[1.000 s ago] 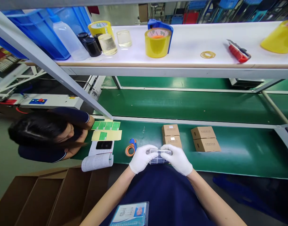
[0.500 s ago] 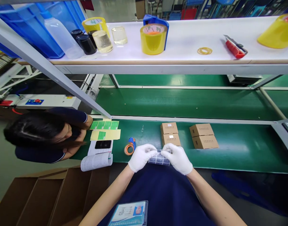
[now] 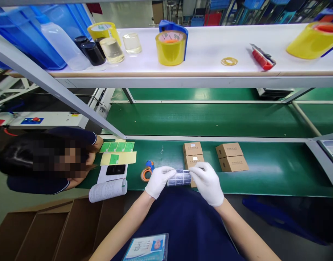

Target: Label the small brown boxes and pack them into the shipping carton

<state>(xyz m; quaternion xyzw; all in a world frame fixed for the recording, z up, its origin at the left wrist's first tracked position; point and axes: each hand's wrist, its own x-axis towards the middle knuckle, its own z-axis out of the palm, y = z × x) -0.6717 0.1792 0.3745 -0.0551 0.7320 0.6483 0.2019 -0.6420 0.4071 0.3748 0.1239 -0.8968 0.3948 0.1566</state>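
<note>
A curved sheet of blue labels with white dividing lines is stretched between my hands at the bench's front edge. White-gloved, my left hand pinches its left edge. My right hand, gloved too, has thumb and fingers closed at the upper right corner of the sheet. Just behind them is a pair of small brown boxes bearing white stickers; the sheet and my right hand partly cover the boxes on this side. Further right sit more brown boxes, on which I see no white sticker.
Left of my hands lies an orange tape roll in a blue dispenser. Beyond it are a phone, papers and green labels, beside a co-worker. A raised shelf carries tape rolls, jars and a red cutter.
The label sheet has turned so its printed face shows more. My right hand has shifted its grip along the sheet's right edge. The whole view has moved slightly.
</note>
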